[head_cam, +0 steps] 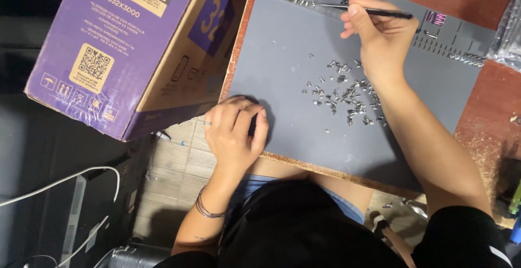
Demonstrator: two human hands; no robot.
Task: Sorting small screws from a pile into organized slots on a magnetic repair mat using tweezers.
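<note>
Big purple-and-brown cardboard box (135, 45) tilted at upper left, one edge over the worn reddish wooden table (491, 121). Flat grey rubber work mat (287, 72) spread across that table, tiny compartments along its far edge. Left hand (236, 132) pressed on the mat's near-left corner, fingers curled, gripping nothing visible. Right hand (380, 34) up near the far edge — pinching slim black tweezers (358, 10), tip pointing left at the row of compartments. Scattered heap of small silver screws (344, 94) mid-mat, just below the right hand — not touching it.
</note>
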